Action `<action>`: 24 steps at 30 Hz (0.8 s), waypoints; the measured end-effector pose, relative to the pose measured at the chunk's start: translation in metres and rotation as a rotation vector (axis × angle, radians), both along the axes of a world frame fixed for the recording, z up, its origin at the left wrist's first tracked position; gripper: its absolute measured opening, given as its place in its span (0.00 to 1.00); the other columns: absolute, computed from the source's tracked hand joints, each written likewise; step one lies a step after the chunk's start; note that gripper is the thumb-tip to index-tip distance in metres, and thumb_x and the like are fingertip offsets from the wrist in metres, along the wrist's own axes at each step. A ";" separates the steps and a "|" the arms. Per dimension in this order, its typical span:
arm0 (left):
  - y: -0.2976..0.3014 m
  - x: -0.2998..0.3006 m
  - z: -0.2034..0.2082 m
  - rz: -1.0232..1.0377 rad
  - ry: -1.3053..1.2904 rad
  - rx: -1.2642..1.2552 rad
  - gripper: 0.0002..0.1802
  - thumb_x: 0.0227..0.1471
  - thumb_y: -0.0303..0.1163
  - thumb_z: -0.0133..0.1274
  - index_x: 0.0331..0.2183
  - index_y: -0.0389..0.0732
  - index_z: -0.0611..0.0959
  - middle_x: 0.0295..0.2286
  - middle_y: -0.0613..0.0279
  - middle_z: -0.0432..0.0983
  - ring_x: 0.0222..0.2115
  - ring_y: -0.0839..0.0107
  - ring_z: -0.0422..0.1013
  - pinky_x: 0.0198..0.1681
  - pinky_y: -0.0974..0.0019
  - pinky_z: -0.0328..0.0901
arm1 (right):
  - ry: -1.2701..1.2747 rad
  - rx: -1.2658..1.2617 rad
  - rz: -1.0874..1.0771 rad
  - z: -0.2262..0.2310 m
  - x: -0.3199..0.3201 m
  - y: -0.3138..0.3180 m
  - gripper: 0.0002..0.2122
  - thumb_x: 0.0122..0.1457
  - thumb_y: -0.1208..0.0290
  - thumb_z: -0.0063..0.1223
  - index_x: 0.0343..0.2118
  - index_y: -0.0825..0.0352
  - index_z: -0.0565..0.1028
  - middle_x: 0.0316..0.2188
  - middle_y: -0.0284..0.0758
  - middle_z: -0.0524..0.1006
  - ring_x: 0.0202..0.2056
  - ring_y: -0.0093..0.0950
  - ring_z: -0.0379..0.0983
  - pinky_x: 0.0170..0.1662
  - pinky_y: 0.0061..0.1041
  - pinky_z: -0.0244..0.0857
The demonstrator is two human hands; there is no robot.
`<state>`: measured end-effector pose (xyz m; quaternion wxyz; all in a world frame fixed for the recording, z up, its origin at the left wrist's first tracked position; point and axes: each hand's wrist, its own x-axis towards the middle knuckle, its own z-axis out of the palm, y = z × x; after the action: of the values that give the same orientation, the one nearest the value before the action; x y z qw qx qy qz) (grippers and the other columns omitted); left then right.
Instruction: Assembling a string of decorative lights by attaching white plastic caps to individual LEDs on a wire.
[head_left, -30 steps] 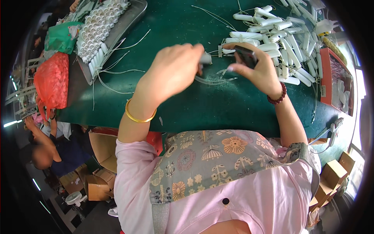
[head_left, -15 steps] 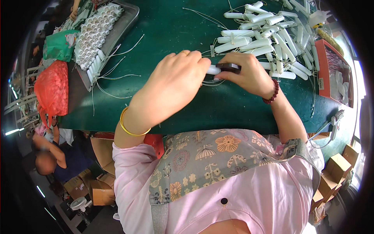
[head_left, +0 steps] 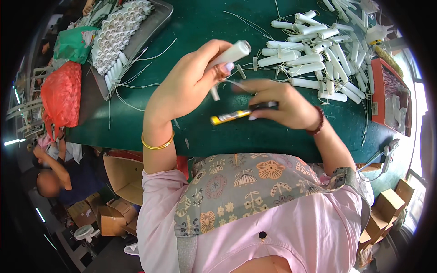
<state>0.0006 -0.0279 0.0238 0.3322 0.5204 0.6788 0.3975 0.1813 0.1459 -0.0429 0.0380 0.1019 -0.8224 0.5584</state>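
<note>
My left hand (head_left: 191,75) is closed around a white tube (head_left: 234,52), tilted up with its round open end facing right. Below that hand a short white end (head_left: 214,93) pokes out. A thin pale wire runs from the left fingertips toward my right hand (head_left: 284,102). Between its thumb and fingers, the right hand grips a slim yellow-and-black tool (head_left: 230,117), yellow end pointing left over the table; its exact kind is unclear. The right forefinger is blurred near the wire. A heap of white tubes with thin wires (head_left: 314,59) lies beyond and right of my hands.
The green table (head_left: 200,132) carries a metal tray (head_left: 159,29) of packed white tubes at far left. Red (head_left: 61,95) and green (head_left: 75,44) plastic bags sit beside it. An orange box (head_left: 387,95) stands at right. Another person (head_left: 57,179) is at lower left.
My hands have moved apart. The left hand has lifted and turned the white tube upward; the right has drawn back, and the tool's yellow end now shows clear of the tube.
</note>
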 end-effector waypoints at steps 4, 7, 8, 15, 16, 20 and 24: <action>0.001 -0.022 -0.015 0.255 -0.348 0.441 0.11 0.67 0.30 0.41 0.46 0.33 0.71 0.40 0.47 0.79 0.40 0.60 0.79 0.45 0.62 0.73 | -0.055 0.065 0.066 -0.014 -0.003 -0.014 0.09 0.54 0.76 0.64 0.38 0.70 0.80 0.37 0.41 0.81 0.36 0.37 0.79 0.39 0.31 0.71; -0.010 -0.048 -0.013 0.347 -0.736 0.552 0.13 0.68 0.32 0.40 0.46 0.33 0.72 0.43 0.36 0.76 0.42 0.48 0.78 0.47 0.51 0.75 | -0.079 0.016 0.133 -0.012 -0.004 -0.026 0.09 0.54 0.76 0.65 0.37 0.71 0.81 0.36 0.40 0.82 0.35 0.37 0.79 0.38 0.31 0.71; -0.016 -0.055 -0.020 0.359 -0.732 0.563 0.12 0.67 0.31 0.42 0.47 0.34 0.73 0.42 0.38 0.77 0.42 0.47 0.78 0.45 0.50 0.76 | -0.145 -0.029 0.122 -0.006 -0.005 -0.032 0.08 0.54 0.76 0.65 0.36 0.71 0.81 0.37 0.40 0.82 0.36 0.37 0.79 0.39 0.31 0.71; -0.057 -0.156 -0.014 0.850 0.007 0.071 0.13 0.53 0.35 0.59 0.35 0.35 0.85 0.22 0.64 0.75 0.21 0.76 0.72 0.20 0.72 0.64 | -0.092 -0.043 0.089 -0.012 -0.002 -0.031 0.10 0.49 0.77 0.67 0.34 0.75 0.80 0.62 0.51 0.67 0.58 0.43 0.71 0.57 0.33 0.66; -0.071 -0.183 -0.016 0.829 -0.033 0.028 0.14 0.51 0.37 0.61 0.33 0.34 0.86 0.20 0.65 0.74 0.17 0.77 0.69 0.18 0.72 0.62 | -0.106 -0.041 0.055 -0.011 -0.003 -0.029 0.11 0.48 0.77 0.67 0.34 0.75 0.80 0.63 0.51 0.65 0.59 0.43 0.69 0.58 0.34 0.64; -0.100 -0.253 -0.053 0.943 0.100 -0.144 0.18 0.54 0.41 0.58 0.38 0.35 0.83 0.24 0.64 0.77 0.21 0.77 0.72 0.21 0.75 0.65 | -0.097 -0.019 0.046 -0.014 -0.005 -0.026 0.10 0.49 0.78 0.66 0.34 0.74 0.80 0.61 0.50 0.68 0.58 0.42 0.71 0.57 0.33 0.65; -0.085 -0.247 -0.070 1.189 0.684 -0.383 0.23 0.49 0.49 0.60 0.38 0.40 0.84 0.31 0.56 0.82 0.33 0.60 0.79 0.36 0.59 0.71 | -0.106 0.030 0.026 -0.015 -0.003 -0.027 0.09 0.50 0.77 0.66 0.34 0.74 0.80 0.60 0.49 0.69 0.57 0.42 0.71 0.57 0.33 0.66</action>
<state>-0.2467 -0.1125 -0.0459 -0.0868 0.0902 0.9719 0.1995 0.1780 0.1191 -0.0577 -0.0145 0.0835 -0.8301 0.5511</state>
